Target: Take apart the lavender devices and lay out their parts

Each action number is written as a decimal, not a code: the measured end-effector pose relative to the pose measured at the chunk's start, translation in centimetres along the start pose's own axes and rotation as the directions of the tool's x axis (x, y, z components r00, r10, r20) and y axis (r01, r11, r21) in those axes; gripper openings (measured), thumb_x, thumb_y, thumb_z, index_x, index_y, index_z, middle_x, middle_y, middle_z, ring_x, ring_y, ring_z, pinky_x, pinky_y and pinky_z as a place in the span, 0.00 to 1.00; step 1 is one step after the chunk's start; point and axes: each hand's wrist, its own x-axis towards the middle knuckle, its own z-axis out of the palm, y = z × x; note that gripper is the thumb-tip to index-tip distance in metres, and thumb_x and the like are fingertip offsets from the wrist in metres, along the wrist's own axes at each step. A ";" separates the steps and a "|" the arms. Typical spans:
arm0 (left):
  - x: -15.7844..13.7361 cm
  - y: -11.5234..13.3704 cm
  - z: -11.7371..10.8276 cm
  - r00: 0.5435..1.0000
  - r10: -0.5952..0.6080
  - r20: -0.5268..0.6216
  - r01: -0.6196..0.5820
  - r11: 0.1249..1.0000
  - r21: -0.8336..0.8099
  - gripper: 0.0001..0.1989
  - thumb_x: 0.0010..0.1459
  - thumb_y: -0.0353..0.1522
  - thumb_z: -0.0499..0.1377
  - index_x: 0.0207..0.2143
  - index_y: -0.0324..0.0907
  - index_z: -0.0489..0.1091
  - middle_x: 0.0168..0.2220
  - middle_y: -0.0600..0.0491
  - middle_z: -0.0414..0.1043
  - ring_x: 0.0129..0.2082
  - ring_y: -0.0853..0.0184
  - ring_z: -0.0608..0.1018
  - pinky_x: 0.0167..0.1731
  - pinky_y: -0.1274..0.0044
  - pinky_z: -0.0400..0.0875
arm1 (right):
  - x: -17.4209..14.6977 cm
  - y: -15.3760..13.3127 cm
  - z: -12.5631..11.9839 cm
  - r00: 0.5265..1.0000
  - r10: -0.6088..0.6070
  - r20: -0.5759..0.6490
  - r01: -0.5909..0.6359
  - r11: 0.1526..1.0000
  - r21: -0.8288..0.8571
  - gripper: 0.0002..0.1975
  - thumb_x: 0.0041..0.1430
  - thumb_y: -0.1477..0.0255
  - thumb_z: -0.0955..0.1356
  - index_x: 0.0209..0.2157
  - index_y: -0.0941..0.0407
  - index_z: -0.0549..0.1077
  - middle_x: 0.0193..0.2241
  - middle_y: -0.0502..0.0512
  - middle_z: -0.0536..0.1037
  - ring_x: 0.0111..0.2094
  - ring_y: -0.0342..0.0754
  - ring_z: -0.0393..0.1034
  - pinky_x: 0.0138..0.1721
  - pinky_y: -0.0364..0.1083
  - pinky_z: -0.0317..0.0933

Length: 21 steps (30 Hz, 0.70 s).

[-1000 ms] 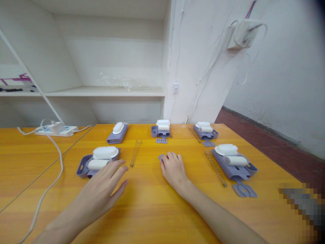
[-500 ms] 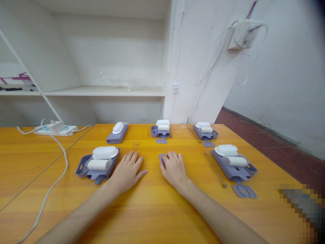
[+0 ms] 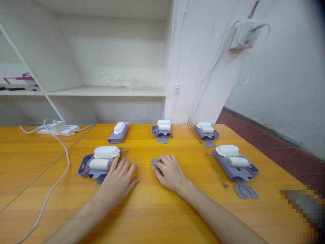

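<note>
My left hand [image 3: 118,179] rests low over the table beside the near-left purple holder [image 3: 85,166], its fingers spread and mostly flat. The end of a thin coil spring [image 3: 124,151] shows past its fingertips; the rest is hidden under the hand. On that holder sit a white oval lid-like part [image 3: 106,152] and a white roll [image 3: 99,164]. Near the table's middle, my right hand [image 3: 170,172] has its fingers closed on a flat purple cut-out plate [image 3: 154,162], mostly covered by the fingers.
Similar purple sets stand at the near right [image 3: 230,166], far right [image 3: 207,132] and far middle [image 3: 162,130]. A plain purple holder [image 3: 118,134] lies far left. Another spring [image 3: 217,169] and plate [image 3: 245,191] lie at right. A power strip [image 3: 59,128] and white cable [image 3: 57,173] occupy the left.
Both hands have moved left. The spring by my left fingers has shifted left toward the near-left holder, and the plate has moved left with my right hand.
</note>
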 end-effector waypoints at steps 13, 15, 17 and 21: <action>-3.5 2.4 -1.8 0.965 0.261 0.011 -0.254 0.945 -0.206 0.19 0.59 0.21 0.44 0.45 0.46 0.67 0.40 0.53 0.72 0.39 0.67 0.73 0.51 0.70 0.64 | -0.1 0.4 0.0 0.995 -0.096 -0.009 0.095 0.958 0.270 0.13 0.64 0.72 0.58 0.32 0.56 0.72 0.30 0.51 0.74 0.35 0.43 0.64 0.38 0.45 0.51; -5.1 2.0 -1.8 0.972 0.233 -0.023 -0.233 0.960 -0.156 0.22 0.55 0.20 0.46 0.47 0.48 0.66 0.41 0.54 0.72 0.39 0.66 0.74 0.48 0.72 0.66 | -0.1 0.5 0.0 0.995 -0.097 -0.006 0.095 0.961 0.260 0.13 0.64 0.71 0.58 0.32 0.56 0.72 0.30 0.51 0.74 0.35 0.43 0.64 0.38 0.45 0.50; -6.9 1.3 -1.6 0.975 0.217 -0.050 -0.221 0.969 -0.109 0.25 0.51 0.20 0.47 0.49 0.49 0.66 0.41 0.54 0.73 0.39 0.65 0.74 0.46 0.74 0.68 | -0.1 0.4 0.1 0.994 -0.111 -0.006 0.109 0.963 0.247 0.12 0.64 0.70 0.59 0.33 0.56 0.72 0.30 0.51 0.74 0.35 0.43 0.64 0.38 0.45 0.50; -11.1 -1.0 -0.6 0.988 0.139 -0.067 -0.142 0.989 -0.036 0.27 0.50 0.23 0.49 0.51 0.53 0.65 0.44 0.56 0.74 0.42 0.65 0.75 0.47 0.73 0.68 | -0.1 0.3 0.2 0.992 -0.127 -0.008 0.125 0.966 0.225 0.12 0.64 0.70 0.59 0.34 0.56 0.72 0.30 0.51 0.74 0.35 0.44 0.63 0.39 0.46 0.50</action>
